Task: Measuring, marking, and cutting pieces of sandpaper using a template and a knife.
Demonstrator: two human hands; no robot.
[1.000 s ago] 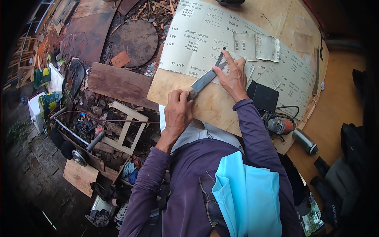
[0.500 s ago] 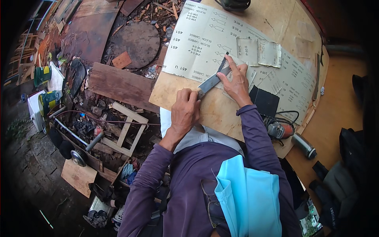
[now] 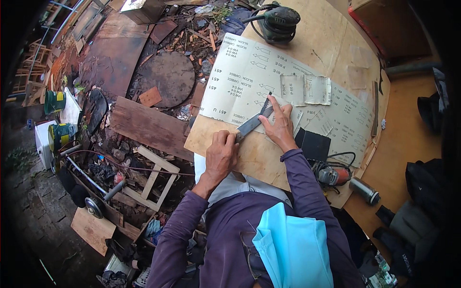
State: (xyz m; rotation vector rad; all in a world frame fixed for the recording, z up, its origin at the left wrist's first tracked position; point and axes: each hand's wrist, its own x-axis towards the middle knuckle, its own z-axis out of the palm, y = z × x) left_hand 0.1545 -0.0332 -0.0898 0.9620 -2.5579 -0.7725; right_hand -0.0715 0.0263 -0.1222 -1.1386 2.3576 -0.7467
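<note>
My left hand [image 3: 222, 156] is closed around the near end of a flat grey blade [image 3: 249, 126] like a knife's, its handle mostly hidden in my fist. The blade slants up to the right over the plywood table's edge. My right hand [image 3: 280, 122] is closed on a narrow dark strip [image 3: 265, 106] with a jagged edge, thumb and forefinger pressing it where it meets the blade's far end. Under my right hand lies a large sheet of sandpaper [image 3: 230, 81], printed back up. Smaller cut sandpaper pieces [image 3: 303, 90] and a black sheet [image 3: 313, 145] lie beside it.
A dark power sander [image 3: 278, 24] stands at the table's far edge. Near the right-hand corner are a red and grey power tool [image 3: 333, 175] with a cable and a metal flask [image 3: 364, 191]. Wood scraps and a wooden frame [image 3: 152, 177] lie on the ground at left.
The view has shifted, so the table and hands sit lower and the whole sander shows. Both hands keep nearly the same hold on the blade and dark strip.
</note>
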